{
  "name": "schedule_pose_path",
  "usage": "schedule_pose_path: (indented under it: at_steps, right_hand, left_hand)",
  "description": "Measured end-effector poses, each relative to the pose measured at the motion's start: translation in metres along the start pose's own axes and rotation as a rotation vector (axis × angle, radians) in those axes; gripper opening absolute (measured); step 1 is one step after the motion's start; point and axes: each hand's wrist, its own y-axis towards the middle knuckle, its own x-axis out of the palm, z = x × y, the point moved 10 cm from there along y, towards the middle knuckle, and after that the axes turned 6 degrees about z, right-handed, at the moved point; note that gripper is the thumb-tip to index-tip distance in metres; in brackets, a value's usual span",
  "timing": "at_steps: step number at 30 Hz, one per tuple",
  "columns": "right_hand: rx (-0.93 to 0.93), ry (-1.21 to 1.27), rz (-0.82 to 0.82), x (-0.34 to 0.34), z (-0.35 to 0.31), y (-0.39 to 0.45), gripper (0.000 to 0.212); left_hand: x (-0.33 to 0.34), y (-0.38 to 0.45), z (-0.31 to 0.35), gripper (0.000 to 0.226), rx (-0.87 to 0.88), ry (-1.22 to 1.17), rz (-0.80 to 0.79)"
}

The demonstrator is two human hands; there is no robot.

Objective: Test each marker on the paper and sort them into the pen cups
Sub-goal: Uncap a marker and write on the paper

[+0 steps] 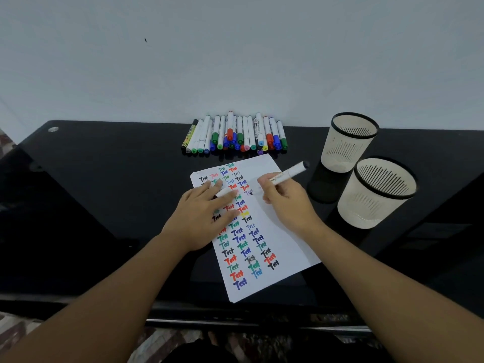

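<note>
Black glossy desk [104,205] carrying paper [282,231], two empty pen cups [349,142], marker row [233,134]. Left hand [201,216], fingers flat, pins the sheet; right hand [285,203] pinches marker [285,174], nib down. Faint ink risks missorting.

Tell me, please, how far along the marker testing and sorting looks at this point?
Done: the paper is covered with many coloured "Test" marks, yet both pen cups look empty, so nothing looks sorted. In hand: the right hand holds a white marker with its tip on the paper, while the left hand lies flat on the sheet over what looks like a cap. Left: the row of markers at the table's back edge.
</note>
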Motion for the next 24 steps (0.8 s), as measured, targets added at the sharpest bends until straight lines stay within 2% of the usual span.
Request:
schedule_pose_path:
  at_steps: [4, 12, 17, 24]
  right_hand:
    - [0.0, 0.014, 0.027, -0.004, 0.005, -0.001, 0.002]
    - [0.045, -0.028, -0.024, 0.004, 0.005, -0.005, 0.02]
    - [0.021, -0.126, -0.11, 0.013, 0.003, -0.006, 0.011]
    - [-0.035, -0.147, -0.099, 0.013, 0.002, -0.004, 0.007]
  left_hand:
    - [0.002, 0.0, -0.002, 0.07, -0.02, -0.017, -0.009]
    - [0.003, 0.001, -0.005, 0.076, -0.039, -0.036, -0.007]
    - [0.002, 0.002, -0.005, 0.076, -0.05, -0.04, -0.006]
    - [0.0, 0.001, -0.003, 0.08, -0.046, -0.042, 0.003]
